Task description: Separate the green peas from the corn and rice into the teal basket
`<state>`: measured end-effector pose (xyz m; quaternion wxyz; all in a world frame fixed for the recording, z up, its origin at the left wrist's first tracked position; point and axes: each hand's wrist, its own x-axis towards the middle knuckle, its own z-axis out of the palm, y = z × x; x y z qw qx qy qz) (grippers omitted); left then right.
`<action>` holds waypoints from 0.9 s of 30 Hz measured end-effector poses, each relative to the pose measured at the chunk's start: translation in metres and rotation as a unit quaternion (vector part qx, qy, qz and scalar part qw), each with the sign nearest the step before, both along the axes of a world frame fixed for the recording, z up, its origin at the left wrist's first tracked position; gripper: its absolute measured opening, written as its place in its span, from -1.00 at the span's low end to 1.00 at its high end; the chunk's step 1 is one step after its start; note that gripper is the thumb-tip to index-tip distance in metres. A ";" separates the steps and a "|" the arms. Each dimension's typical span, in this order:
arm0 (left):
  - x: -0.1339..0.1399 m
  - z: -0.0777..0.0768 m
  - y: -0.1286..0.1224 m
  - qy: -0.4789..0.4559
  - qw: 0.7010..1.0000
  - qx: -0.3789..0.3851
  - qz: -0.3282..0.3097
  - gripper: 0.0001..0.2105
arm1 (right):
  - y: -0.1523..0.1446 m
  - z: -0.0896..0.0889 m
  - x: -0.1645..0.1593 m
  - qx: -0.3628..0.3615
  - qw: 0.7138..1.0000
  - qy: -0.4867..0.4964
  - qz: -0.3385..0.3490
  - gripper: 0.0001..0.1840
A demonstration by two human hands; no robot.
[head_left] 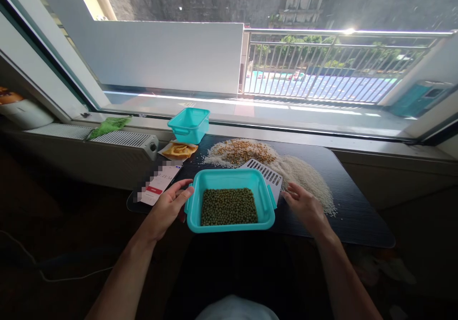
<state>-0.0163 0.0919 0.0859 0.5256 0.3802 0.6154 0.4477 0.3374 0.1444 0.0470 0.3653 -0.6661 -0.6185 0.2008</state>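
Observation:
A turquoise plastic basin (231,179) with side handles is at the table's front edge. Green mung beans (229,207) cover its bottom. My left hand (171,203) grips the basin's left handle, thumb against the rim. To the right, my right hand (303,204) is apart from the basin, its fingers loosely bent and parted, with nothing visible in them. Just beyond that hand, white rice (307,179) is heaped, with yellow corn kernels (246,151) over the heap's left part. A white slotted plate (268,174) leans on the rice, partly hidden behind the basin.
An empty turquoise basin (189,125) stands at the back left. Before it, yellow food pieces (179,150) lie on paper, near a phone (157,185). A radiator (125,141) carrying a green cloth (110,126) adjoins the dark table (358,215), beneath a window.

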 end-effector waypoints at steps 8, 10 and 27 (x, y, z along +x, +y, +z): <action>-0.004 -0.008 -0.008 -0.093 0.995 0.023 0.000 -0.54 | 0.000 0.043 -0.050 -0.083 0.989 -0.014 0.124 -0.25; -0.003 -0.010 -0.007 -0.118 0.993 0.026 0.000 -0.57 | 0.006 0.045 -0.060 -0.104 0.986 -0.011 0.133 -0.27; -0.007 -0.020 0.009 -0.257 0.961 0.081 -0.058 -0.65 | 0.016 0.051 -0.053 -0.178 0.975 0.113 0.069 -0.55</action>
